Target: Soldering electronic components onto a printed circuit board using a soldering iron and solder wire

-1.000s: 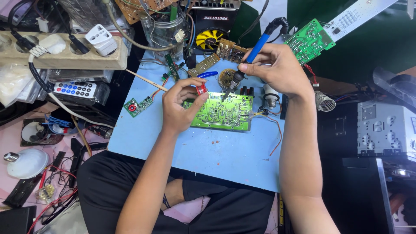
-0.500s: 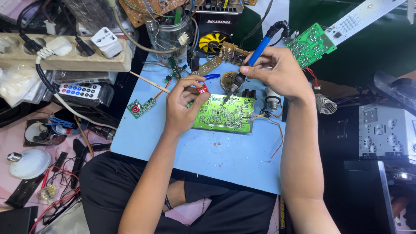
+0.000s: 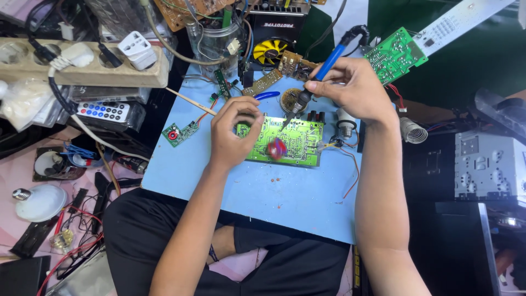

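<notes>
counter (image 3: 285, 203): light blue board across the person's lap, carrying the work; small red flecks on its bare part.
car stereo case (image 3: 485, 167): grey metal box, far right, off the counter.
power strip (image 3: 82, 68): beige, upper left, with white plugs and a white adapter pushed in.
light bulb (image 3: 38, 201): white, lying on the pink floor at lower left, among loose wires.
green circuit board (image 3: 285, 140): flat on the counter, middle, between the two hands; its left edge lies under the left hand.
second green board (image 3: 395, 55): upper right, beyond the right hand, tilted, red wires at its lower corner.
remote control (image 3: 104, 111): small, white with blue buttons, left of the counter, inside a clear wrap.
left hand (image 3: 233, 131): fingers curled together, fingertips resting at the left end of the green circuit board; whether it pinches anything, cannot tell.
right hand (image 3: 350, 87): closed around the soldering iron's handle, held above the board's upper right.
soldering iron (image 3: 320, 77): blue handle, slanting down to the left, tip touching the top edge of the green circuit board.
small green module (image 3: 179, 132): on the counter's left edge, red ring on it, well apart from the main board.
red-blue part (image 3: 276, 148): blurred round piece over the green circuit board, just right of the left hand.
</notes>
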